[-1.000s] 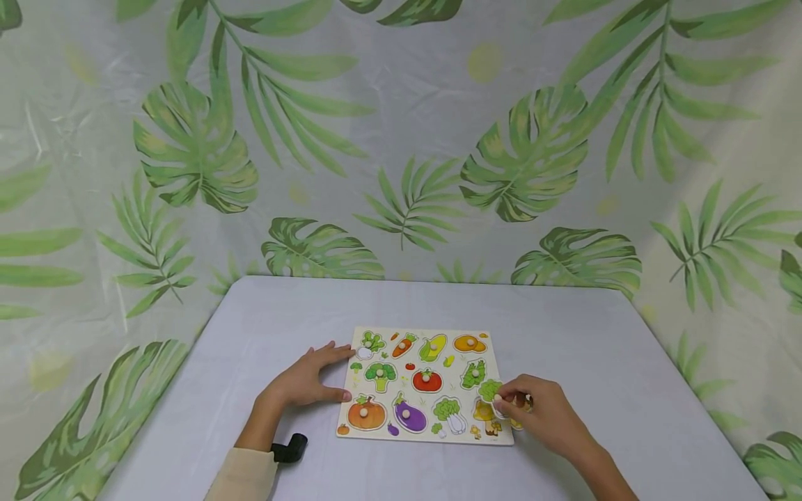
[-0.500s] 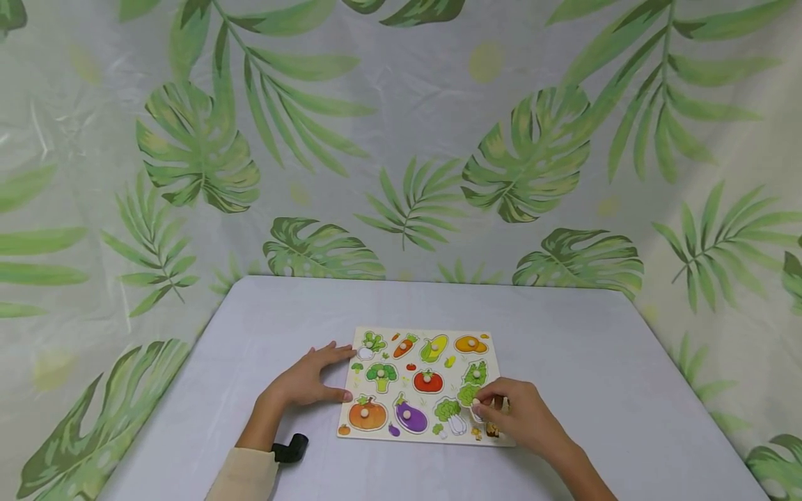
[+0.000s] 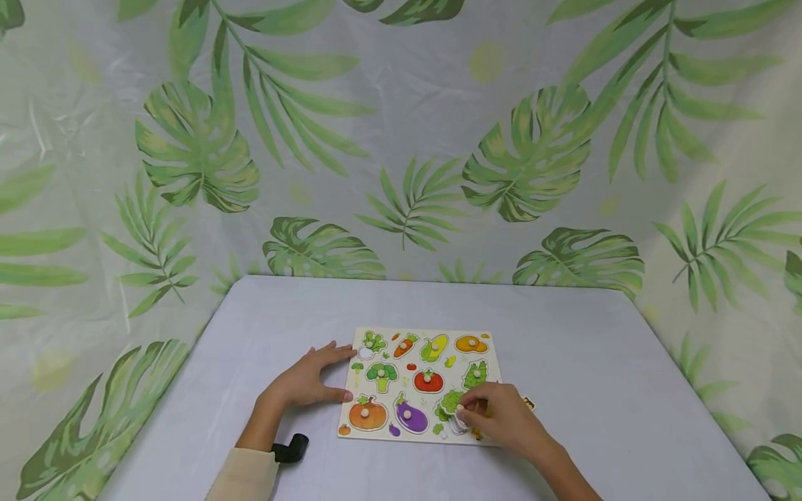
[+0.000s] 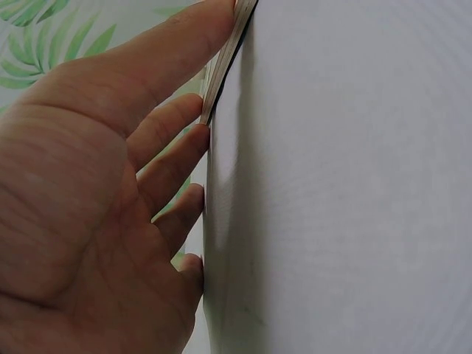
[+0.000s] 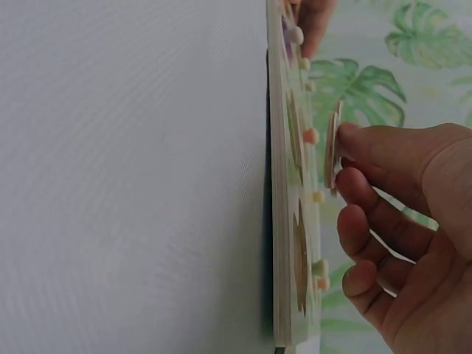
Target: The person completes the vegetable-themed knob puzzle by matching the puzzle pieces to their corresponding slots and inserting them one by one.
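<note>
A wooden vegetable puzzle board (image 3: pixel 376 435) lies on the table, its knobbed pieces showing carrot, corn, tomato, eggplant and other vegetables. My right hand (image 3: pixel 504 416) pinches a green-and-white leafy vegetable puzzle piece (image 3: pixel 451 401) by its knob. In the head view the piece overlaps the matching leafy picture in the board's front row. The right wrist view shows the piece (image 5: pixel 332 151) raised off the board's face, between thumb and index finger. My left hand (image 3: pixel 307 378) rests at the board's left edge, thumb and fingers spread and touching it (image 4: pixel 166 169).
Beyond the right hand, a small yellow-brown puzzle piece (image 3: pixel 530 403) peeks out right of the board, mostly hidden. White cloth covers the table (image 3: pixel 595 362). A leaf-patterned curtain (image 3: pixel 426 125) surrounds its back and sides. A black device (image 3: pixel 290 449) sits at the left wrist.
My right hand has carried the leafy vegetable piece leftward from over the mushroom picture at the board's right corner to over the leafy picture. The left hand stays where it was.
</note>
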`<state>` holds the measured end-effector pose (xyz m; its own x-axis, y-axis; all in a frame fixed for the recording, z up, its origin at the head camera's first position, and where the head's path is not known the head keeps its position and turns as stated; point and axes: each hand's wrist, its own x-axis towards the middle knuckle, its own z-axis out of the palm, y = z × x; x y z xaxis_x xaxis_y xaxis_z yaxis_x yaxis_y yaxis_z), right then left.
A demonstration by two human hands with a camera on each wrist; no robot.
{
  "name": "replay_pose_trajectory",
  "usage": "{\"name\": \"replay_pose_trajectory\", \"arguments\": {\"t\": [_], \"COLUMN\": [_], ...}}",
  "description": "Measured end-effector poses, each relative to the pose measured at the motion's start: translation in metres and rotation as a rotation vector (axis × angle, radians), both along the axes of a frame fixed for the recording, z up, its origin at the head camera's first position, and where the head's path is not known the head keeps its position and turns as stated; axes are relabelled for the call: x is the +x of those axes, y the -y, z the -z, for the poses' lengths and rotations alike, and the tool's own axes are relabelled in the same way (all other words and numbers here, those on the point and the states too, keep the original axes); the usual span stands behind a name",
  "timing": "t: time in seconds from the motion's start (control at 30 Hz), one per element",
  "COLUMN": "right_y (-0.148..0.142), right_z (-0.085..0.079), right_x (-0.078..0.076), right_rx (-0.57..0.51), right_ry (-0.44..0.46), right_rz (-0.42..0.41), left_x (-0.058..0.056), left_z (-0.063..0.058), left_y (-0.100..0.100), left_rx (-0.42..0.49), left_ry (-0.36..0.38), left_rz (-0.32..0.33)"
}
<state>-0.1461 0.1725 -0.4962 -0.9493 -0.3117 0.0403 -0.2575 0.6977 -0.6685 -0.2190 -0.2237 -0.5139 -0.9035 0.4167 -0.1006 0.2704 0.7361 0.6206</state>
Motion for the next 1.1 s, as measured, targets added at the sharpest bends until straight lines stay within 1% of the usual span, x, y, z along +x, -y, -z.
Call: {"name": "replay_pose_trajectory", "arguments": {"t": [0.13, 0.23, 0.43, 0.53, 0.7, 0.93, 1.1], "right_y": [0.004, 0.006, 0.011, 0.012, 0.012, 0.016, 0.018], "right_z": [-0.001, 0.000, 0.002, 0.004, 0.006, 0.006, 0.005], "right_x": [-0.001, -0.001, 0.000, 0.000, 0.000, 0.000, 0.000], "right_rx": [0.012, 0.031, 0.090, 0.110, 0.113, 0.135, 0.135], "right_ry": [0.022, 0.035, 0.055, 0.038, 0.009, -0.005, -0.006], "right_rz": [-0.009, -0.011, 0.009, 0.010, 0.015, 0.057, 0.061], "left_x": [0.000, 0.000, -0.001, -0.001, 0.000, -0.001, -0.001], "left_z": [0.000, -0.001, 0.000, 0.000, 0.000, 0.001, 0.001], "left_y": [-0.001, -0.001, -0.002, -0.001, 0.000, 0.000, -0.001], "left_rx": [-0.002, 0.009, 0.014, 0.015, 0.006, -0.008, -0.001], "left_ry": [0.005, 0.000, -0.002, -0.001, 0.000, 0.010, 0.018], "left_rz": [-0.011, -0.007, -0.007, -0.007, -0.001, -0.008, -0.009]}}
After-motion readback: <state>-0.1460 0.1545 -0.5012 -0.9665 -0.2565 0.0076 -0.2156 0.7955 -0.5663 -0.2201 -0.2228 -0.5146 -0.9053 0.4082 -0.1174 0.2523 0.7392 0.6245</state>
